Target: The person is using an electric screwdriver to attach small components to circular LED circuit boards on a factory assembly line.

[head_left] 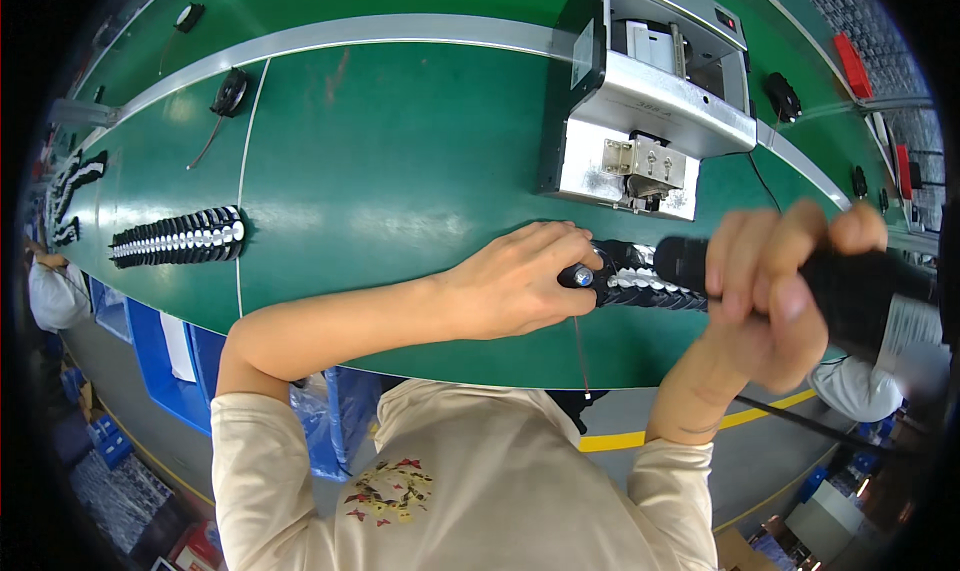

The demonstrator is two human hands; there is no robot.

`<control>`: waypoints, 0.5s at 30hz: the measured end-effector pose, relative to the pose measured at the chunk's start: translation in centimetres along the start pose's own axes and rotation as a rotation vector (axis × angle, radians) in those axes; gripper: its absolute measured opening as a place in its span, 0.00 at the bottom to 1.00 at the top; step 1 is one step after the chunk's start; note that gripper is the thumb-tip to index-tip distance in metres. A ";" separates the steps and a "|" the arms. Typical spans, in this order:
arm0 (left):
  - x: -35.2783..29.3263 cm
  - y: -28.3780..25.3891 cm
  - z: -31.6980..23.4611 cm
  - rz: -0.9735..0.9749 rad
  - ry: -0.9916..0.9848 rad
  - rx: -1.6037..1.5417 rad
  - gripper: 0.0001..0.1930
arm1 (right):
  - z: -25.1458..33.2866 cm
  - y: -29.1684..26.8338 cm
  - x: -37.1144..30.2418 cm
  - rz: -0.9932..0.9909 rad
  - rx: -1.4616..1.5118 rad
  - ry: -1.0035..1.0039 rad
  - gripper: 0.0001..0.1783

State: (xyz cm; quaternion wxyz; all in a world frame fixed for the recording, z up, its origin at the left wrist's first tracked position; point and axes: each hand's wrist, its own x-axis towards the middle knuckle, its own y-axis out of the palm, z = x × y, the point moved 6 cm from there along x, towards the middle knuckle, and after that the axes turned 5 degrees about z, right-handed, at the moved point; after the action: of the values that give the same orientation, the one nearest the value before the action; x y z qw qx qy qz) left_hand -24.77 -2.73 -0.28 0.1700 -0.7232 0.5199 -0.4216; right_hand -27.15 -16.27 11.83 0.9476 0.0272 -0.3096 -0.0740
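My right hand (765, 291), blurred, is wrapped round a black electric screwdriver (682, 259). Its nose points left, and a pale label shows on its body. At the table's near edge my left hand (520, 281) is closed, thumb and fingers gripping a small black part (584, 275) with a shiny round metal middle. Below that hand a thin cable hangs down with a small white end. Just right of my left hand lies a row of black-and-silver parts (645, 279), partly hidden by the screwdriver.
A silver metal machine (650, 101) stands at the far right of the green table (380, 171). Left lies a row of stacked black-and-silver parts (180, 239). A black part with a cable (230, 93) is farther back. Blue bins (170, 361) stand below the left edge; other people sit at both sides.
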 end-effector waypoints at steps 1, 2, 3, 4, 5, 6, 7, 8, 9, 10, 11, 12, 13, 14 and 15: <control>-0.1 -0.1 0.0 -0.007 -0.006 -0.002 0.09 | 0.1 0.1 -0.6 0.018 0.012 0.000 0.23; -0.1 -0.1 0.0 0.003 -0.005 0.012 0.08 | 0.1 0.1 -1.2 0.035 0.025 -0.001 0.23; -0.2 0.0 -0.1 0.014 -0.003 0.026 0.08 | 0.1 0.2 -1.7 0.052 0.038 -0.001 0.24; -0.2 0.1 0.0 0.014 -0.004 0.022 0.08 | 0.2 0.3 -2.2 0.061 0.048 -0.004 0.24; -0.3 0.1 0.0 -0.003 0.001 0.032 0.08 | 0.3 0.5 -2.6 0.070 0.059 -0.007 0.24; -0.4 0.1 0.0 -0.019 0.006 0.042 0.08 | 0.2 0.9 -2.8 0.068 0.059 -0.005 0.24; -0.3 0.1 0.0 -0.018 0.008 0.041 0.08 | -0.1 1.1 -2.9 -0.022 0.032 0.019 0.24; -0.3 0.1 0.0 -0.021 0.009 0.045 0.09 | -0.3 0.9 -3.1 -0.112 0.005 0.042 0.24; -0.3 0.1 0.0 -0.023 0.010 0.050 0.09 | -0.5 0.8 -3.2 -0.114 0.004 0.042 0.24; -0.2 0.1 0.0 -0.023 0.009 0.051 0.09 | -0.9 0.7 -3.2 -0.097 -0.029 0.046 0.23; -0.1 0.0 0.0 -0.027 0.007 0.039 0.06 | -1.2 0.7 -3.3 -0.080 -0.063 0.051 0.23; 0.0 -0.1 0.0 -0.030 0.006 0.027 0.05 | -1.5 0.5 -3.4 -0.067 -0.063 0.066 0.22; 0.0 -0.1 -0.1 -0.029 0.004 0.028 0.05 | -1.5 0.6 -3.4 -0.068 -0.061 0.067 0.22; 0.0 -0.2 -0.1 -0.032 0.003 0.022 0.05 | -1.5 0.7 -3.4 -0.057 -0.104 0.080 0.22; 0.0 -0.2 0.0 -0.034 0.002 0.017 0.05 | -1.5 0.8 -3.5 -0.046 -0.147 0.094 0.22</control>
State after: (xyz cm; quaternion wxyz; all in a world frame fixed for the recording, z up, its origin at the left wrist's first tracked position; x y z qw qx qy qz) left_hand -24.66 -2.66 -0.08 0.1683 -0.7302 0.5040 -0.4295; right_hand -28.92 -14.93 8.67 0.9585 -0.0319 -0.2579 -0.1168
